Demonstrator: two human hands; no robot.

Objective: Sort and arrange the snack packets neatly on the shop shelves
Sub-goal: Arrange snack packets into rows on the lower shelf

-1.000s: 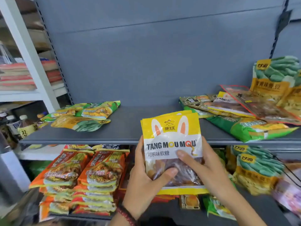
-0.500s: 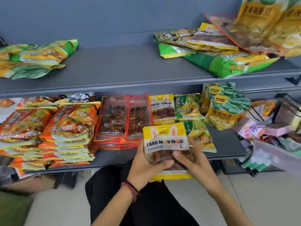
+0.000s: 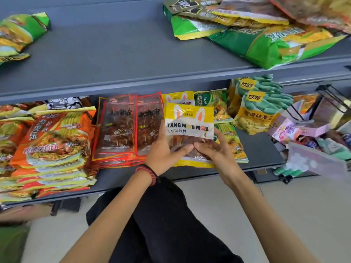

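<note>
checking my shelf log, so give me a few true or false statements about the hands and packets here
1. The left hand and right hand both hold the yellow rabbit-eared sweet packet. True.
2. A blue tin sits just behind the held packet. False: a matching yellow packet is behind it on the lower grey metal shelf.
3. The red-edged clear packets lie left of it. True.
4. The left wrist is bare. False: it wears a dark red bead bracelet.
</note>
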